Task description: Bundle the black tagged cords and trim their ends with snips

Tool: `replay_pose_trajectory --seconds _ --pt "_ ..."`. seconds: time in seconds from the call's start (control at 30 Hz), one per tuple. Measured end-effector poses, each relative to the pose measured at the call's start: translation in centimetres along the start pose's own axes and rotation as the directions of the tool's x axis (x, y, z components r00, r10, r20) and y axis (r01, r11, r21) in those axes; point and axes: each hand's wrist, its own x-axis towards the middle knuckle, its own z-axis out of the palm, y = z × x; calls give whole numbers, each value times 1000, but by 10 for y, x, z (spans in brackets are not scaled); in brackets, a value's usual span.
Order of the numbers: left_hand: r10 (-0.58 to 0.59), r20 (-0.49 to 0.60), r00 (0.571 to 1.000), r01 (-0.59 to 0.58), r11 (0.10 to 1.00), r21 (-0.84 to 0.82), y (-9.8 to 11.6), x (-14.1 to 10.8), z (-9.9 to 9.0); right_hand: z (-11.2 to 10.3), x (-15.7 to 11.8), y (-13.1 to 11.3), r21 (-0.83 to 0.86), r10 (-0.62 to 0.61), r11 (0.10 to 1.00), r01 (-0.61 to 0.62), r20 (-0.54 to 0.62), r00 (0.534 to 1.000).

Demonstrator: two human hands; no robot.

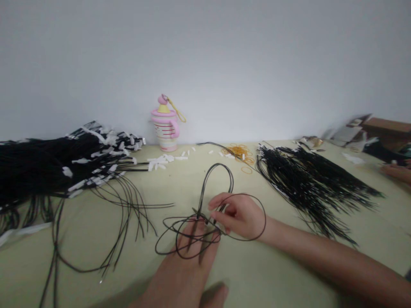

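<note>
My left hand [184, 267] lay under looped black cord [220, 164], fingers apart | my right hand [244, 216] curled beside it, closure indeterminable.

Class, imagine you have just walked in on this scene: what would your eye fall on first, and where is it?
Probably the pink-and-white cup with a yellow strap, upright against the pale wall. Next, the big heap of black cords with white tabs along the left side, and the smaller spread of black cords at right. Front and centre, the left hand and right hand hold looped black cord.
</note>
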Motion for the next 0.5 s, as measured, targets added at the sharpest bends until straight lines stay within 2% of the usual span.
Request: replay_pose_trajectory --seconds 0.07,0.1,0.23,0.4,0.43,0.5 --pt "-27 -1 1000 27 999 -37 -2 -3 0 -17 -3 -13 36 101 994 -101 8 995" --pt "-43 -4 999 43 997 -59 -3 -4 1 -26 -4 -18 -3 114 994 -114 20 993" --pt "-87 -15 996 84 984 -159 -5 -7 5 -44 -1 -34 -24 161 987 -160 240 957" --pt "-129 -17 992 115 934 -337 -5 -4 7 -29 27 -61 70 125 982 -174 447 885" --pt "-136 -16 991 120 917 -381 -5 -5 7 -24 31 -70 39 104 990 -139 476 873" --pt "-156 -13 988 131 870 -476 -4 -8 9 -16 33 -87 -48 -2 998 31 523 852"
